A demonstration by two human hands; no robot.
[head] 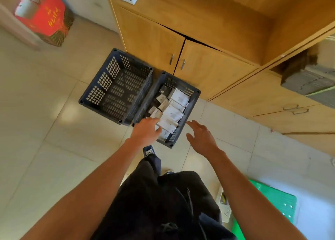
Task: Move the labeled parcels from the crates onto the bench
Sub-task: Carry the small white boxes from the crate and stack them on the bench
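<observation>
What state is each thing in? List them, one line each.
Left dark perforated plastic crate: empty, on the floor.
Right dark perforated plastic crate: holds parcels.
White labeled parcels: lying in the right crate.
Wooden cabinet doors: closed.
Left hand: open, over the parcels.
Right hand: open, beside the crate.

bright, even daylight; soft overall blur, strong wide-angle bending at the edges

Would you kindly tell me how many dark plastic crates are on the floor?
2: the empty crate sits on the left, and the crate with parcels stands beside it on the right, before the cabinet doors.
</observation>
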